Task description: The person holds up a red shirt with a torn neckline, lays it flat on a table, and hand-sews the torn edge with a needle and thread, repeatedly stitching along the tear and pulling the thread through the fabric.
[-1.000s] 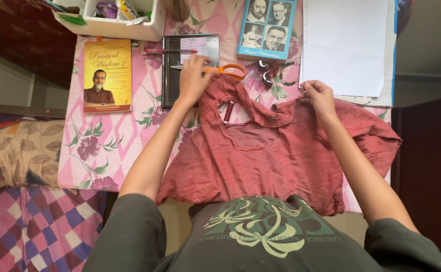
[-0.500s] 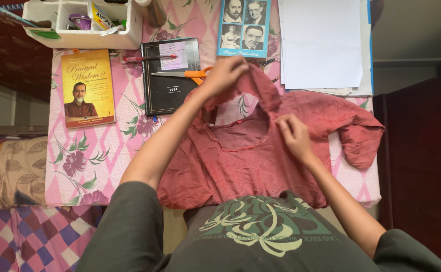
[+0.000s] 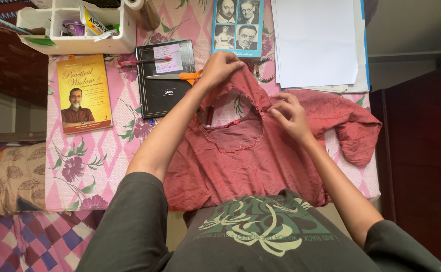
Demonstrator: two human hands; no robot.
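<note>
Now red shirt [image 3: 261,151] lies flat on pink table [image 3: 79,166], neck hole up top. Left hand [image 3: 221,68] pinches far neck edge. Right hand [image 3: 291,116] pinches near shoulder seam, fingers together.

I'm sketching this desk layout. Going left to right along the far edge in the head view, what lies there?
White plastic organiser tray → black diary → blue book with portrait photos → stack of white paper sheets.
</note>
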